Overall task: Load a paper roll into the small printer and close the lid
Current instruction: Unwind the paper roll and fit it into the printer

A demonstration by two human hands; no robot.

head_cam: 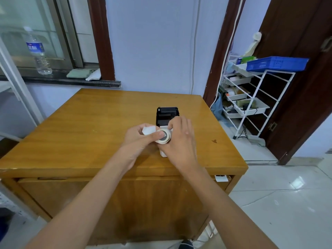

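White paper roll [163, 137], its dark core facing up toward the camera, sits between both hands just above the bench [89, 123]. The left hand [139, 139] pinches it, thumb pressed near the core, while a loose paper tail [148, 129] curls up behind those fingers. The right hand [180, 141] cups the roll from the other side, fingers curled over its far edge.

Directly behind the hands stands the small printer [167, 116], its black lid [167, 114] raised upright; the white body below is mostly hidden by the hands, so the bay itself cannot be seen.

To do this step well, I judge the tail should be freed and kept pointing toward the lid's hinge side, the roll lowered squarely into the bay, and a short length of paper left trailing out before the lid is pressed down.

Nothing else on the bench crowds the work. A water bottle [38, 51] stands on the windowsill well to the left, and a white wire rack [251, 97] with a blue crate [276, 63] stands off to the right.
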